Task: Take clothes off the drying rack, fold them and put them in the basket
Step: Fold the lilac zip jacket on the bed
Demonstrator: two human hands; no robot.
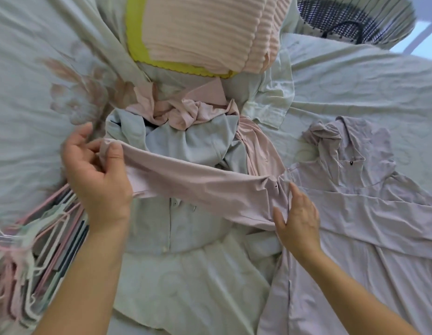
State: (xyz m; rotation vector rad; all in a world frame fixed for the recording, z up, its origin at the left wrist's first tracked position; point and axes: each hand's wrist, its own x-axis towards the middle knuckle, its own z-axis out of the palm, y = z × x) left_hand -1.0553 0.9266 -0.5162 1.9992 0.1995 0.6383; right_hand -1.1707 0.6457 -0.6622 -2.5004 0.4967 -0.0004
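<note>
Left hand (99, 175): pinching the cuff of the sleeve (198, 182), which is stretched taut. Right hand (298, 218): fingers straight, pressing flat at the armhole. Item: thin pale lilac long-sleeved jersey top (355, 226), spread on pale green bedsheet (355, 93). Likely light, limp, slippery; hold at cuff and shoulder seam.

Bed (29, 56) fills nearly the whole view. Pale mint-green sheet, creased all over, folds fanning outward under the wide lens. Faded pink-brown flower print (75, 93) on the sheet, upper left. Top right: round fan (350, 18) with a dark wire grille, partly hidden behind the sheet's far edge. Beside it, at the right border, a bright pale-blue patch (417, 37), blurred; window or wall, cannot tell. Light soft and even; shadows faint.
</note>
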